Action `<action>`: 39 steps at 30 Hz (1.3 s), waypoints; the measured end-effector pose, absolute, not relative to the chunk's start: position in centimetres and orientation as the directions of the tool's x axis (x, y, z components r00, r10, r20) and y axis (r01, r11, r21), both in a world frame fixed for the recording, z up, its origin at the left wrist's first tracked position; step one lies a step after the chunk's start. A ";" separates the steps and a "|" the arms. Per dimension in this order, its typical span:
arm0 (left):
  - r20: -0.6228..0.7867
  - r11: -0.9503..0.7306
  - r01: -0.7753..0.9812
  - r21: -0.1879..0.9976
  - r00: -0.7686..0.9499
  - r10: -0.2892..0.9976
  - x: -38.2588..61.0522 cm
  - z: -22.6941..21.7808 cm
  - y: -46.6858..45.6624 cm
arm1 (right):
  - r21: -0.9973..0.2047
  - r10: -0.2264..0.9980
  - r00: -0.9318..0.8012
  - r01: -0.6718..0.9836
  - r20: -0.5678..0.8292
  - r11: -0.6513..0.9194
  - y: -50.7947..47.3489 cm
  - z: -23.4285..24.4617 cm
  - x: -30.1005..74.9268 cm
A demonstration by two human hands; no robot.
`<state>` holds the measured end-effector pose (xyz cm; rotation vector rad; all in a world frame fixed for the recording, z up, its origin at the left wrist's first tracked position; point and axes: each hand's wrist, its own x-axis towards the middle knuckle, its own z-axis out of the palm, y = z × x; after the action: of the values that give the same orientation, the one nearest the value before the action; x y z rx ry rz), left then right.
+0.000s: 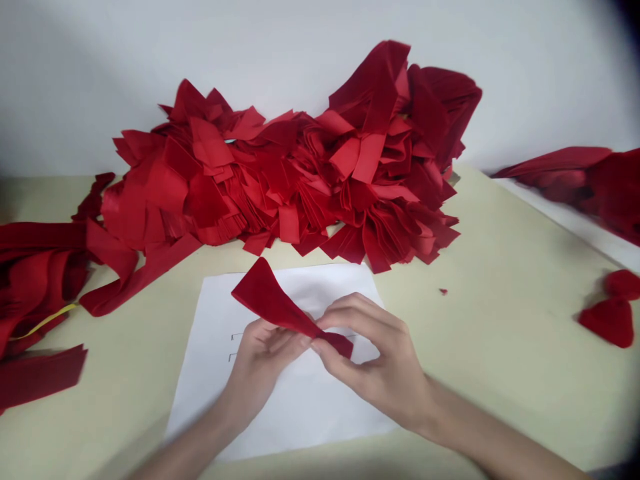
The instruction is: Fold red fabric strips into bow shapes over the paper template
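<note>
Between my two hands is a red velvet ribbon piece (273, 297), pinched narrow near its middle and flaring wide at its upper left end. My left hand (267, 360) grips it from below, with the thumb along its lower edge. The thumb and fingertips of my right hand (377, 350) close on the gathered part, and a short end sticks out beneath those fingers. Both hands are above a white sheet of paper (280, 417) with small black bracket marks. My fingers partly hide the pinched spot.
A long heap of cut red ribbon pieces (280, 173) lies along the wall. Longer red strips (40, 267) and a thin yellow strip (50, 320) are at left. On the right are a bow-shaped red piece (610, 320), a white tray edge (565, 217) with red fabric, and a tiny scrap (443, 291).
</note>
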<state>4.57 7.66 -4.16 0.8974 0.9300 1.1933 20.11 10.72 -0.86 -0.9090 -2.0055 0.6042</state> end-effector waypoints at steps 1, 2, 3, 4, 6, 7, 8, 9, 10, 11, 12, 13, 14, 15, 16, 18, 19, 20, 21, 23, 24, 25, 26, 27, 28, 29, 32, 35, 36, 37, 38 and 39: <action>-0.110 0.139 -0.324 0.936 0.107 0.988 4.6 -4.1 7.7 | -0.665 0.761 -0.395 0.376 0.515 0.645 10.7 -1.0 20.2; -0.113 0.137 -0.302 0.943 0.097 0.989 4.6 -4.0 7.7 | -0.647 0.744 -0.399 0.371 0.536 0.666 10.8 -1.1 20.3; -0.118 0.138 -0.282 0.949 0.088 0.989 4.5 -3.9 7.7 | -0.633 0.727 -0.403 0.363 0.556 0.684 10.8 -1.1 20.3; -0.126 0.142 -0.262 0.954 0.079 0.989 4.5 -3.8 7.7 | -0.620 0.713 -0.408 0.356 0.570 0.699 10.8 -1.2 20.4; -0.148 0.154 -0.223 0.963 0.044 0.988 4.5 -3.5 7.7 | -0.601 0.692 -0.421 0.345 0.587 0.720 10.9 -1.4 20.5; -0.160 0.161 -0.205 0.966 0.023 0.987 4.5 -3.4 7.7 | -0.597 0.688 -0.427 0.345 0.587 0.724 10.9 -1.4 20.6; -0.172 0.169 -0.190 0.967 0.002 0.985 4.5 -3.4 7.7 | -0.597 0.688 -0.432 0.347 0.583 0.724 10.9 -1.5 20.6; -0.181 0.175 -0.183 0.967 -0.015 0.983 4.5 -3.4 7.7 | -0.597 0.691 -0.435 0.351 0.578 0.721 11.0 -1.5 20.6; -0.188 0.180 -0.181 0.967 -0.024 0.982 4.5 -3.4 7.7 | -0.599 0.695 -0.438 0.358 0.570 0.717 11.0 -1.5 20.5; -0.188 0.180 -0.185 0.966 -0.026 0.982 4.6 -3.4 7.7 | -0.598 0.699 -0.440 0.365 0.565 0.713 11.0 -1.5 20.5; -0.186 0.178 -0.191 0.965 -0.024 0.982 4.6 -3.5 7.7 | -0.598 0.703 -0.441 0.374 0.558 0.709 11.0 -1.5 20.5; -0.182 0.175 -0.197 0.965 -0.019 0.983 4.7 -3.6 7.7 | -0.595 0.706 -0.440 0.384 0.555 0.706 11.0 -1.6 20.5; -0.179 0.172 -0.199 0.965 -0.016 0.984 4.7 -3.6 7.7 | -0.589 0.708 -0.439 0.395 0.553 0.705 11.0 -1.7 20.5; -0.171 0.164 -0.193 0.967 -0.019 0.985 4.8 -3.7 7.6 | -0.580 0.709 -0.437 0.407 0.554 0.705 11.0 -1.7 20.5; -0.157 0.149 -0.173 0.974 -0.031 0.987 4.8 -3.8 7.6 | -0.569 0.706 -0.434 0.419 0.559 0.708 11.0 -1.9 20.5; -0.104 0.098 -0.087 0.991 -0.067 0.992 4.8 -4.0 7.5 | -0.542 0.698 -0.430 0.441 0.572 0.715 11.0 -2.1 20.6; -0.067 0.064 -0.037 0.997 -0.084 0.994 4.8 -4.0 7.4 | -0.531 0.694 -0.431 0.448 0.577 0.720 10.9 -2.2 20.6; -0.036 0.036 0.002 0.999 -0.091 0.995 4.8 -4.0 7.4 | -0.526 0.692 -0.433 0.451 0.577 0.721 10.9 -2.3 20.6; -0.015 0.017 0.020 1.000 -0.084 0.996 4.8 -4.0 7.4 | -0.529 0.695 -0.433 0.452 0.574 0.718 10.9 -2.3 20.6; -0.029 0.028 -0.018 0.999 -0.041 0.999 4.7 -3.8 7.4 | -0.553 0.711 -0.430 0.447 0.556 0.703 11.0 -2.2 20.6; -0.054 0.053 -0.062 0.997 -0.012 0.998 4.8 -3.7 7.4 | -0.571 0.721 -0.429 0.441 0.544 0.693 11.0 -2.1 20.6; -0.081 0.082 -0.113 0.990 0.013 0.997 4.8 -3.7 7.5 | -0.591 0.733 -0.428 0.435 0.529 0.680 11.0 -2.1 20.5; -0.107 0.111 -0.167 0.980 0.028 0.994 4.8 -3.6 7.6 | -0.611 0.744 -0.427 0.426 0.514 0.667 11.0 -2.0 20.5; -0.131 0.135 -0.219 0.966 0.032 0.991 4.8 -3.6 7.6 | -0.630 0.754 -0.427 0.419 0.499 0.654 11.0 -1.9 20.4; -0.153 0.156 -0.264 0.952 0.032 0.988 4.9 -3.7 7.6 | -0.649 0.766 -0.427 0.413 0.481 0.639 11.1 -1.8 20.4; -0.170 0.172 -0.301 0.938 0.031 0.985 4.9 -3.8 7.7 | -0.666 0.775 -0.426 0.407 0.466 0.625 11.1 -1.8 20.3; -0.200 0.201 -0.361 0.911 0.040 0.979 5.0 -4.0 7.7 | -0.699 0.796 -0.421 0.401 0.434 0.593 11.1 -1.8 20.2; -0.190 0.193 -0.394 0.899 0.047 0.981 5.0 -4.3 7.7 | -0.704 0.797 -0.413 0.392 0.441 0.593 11.0 -1.7 20.2; -0.188 0.193 -0.400 0.896 0.053 0.981 5.0 -4.3 7.7 | -0.701 0.794 -0.411 0.391 0.447 0.597 10.9 -1.7 20.1; -0.187 0.195 -0.404 0.894 0.060 0.981 5.0 -4.3 7.8 | -0.695 0.789 -0.410 0.389 0.457 0.604 10.8 -1.8 20.1; -0.187 0.197 -0.405 0.893 0.065 0.980 4.9 -4.4 7.8 | -0.687 0.783 -0.410 0.388 0.468 0.614 10.7 -1.8 20.1; -0.187 0.198 -0.401 0.894 0.067 0.980 4.9 -4.4 7.8 | -0.675 0.775 -0.409 0.390 0.483 0.626 10.7 -2.0 20.1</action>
<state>4.88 7.83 -4.38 0.7731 0.9680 1.2150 20.08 10.66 -1.96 -0.9120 -2.0308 0.5975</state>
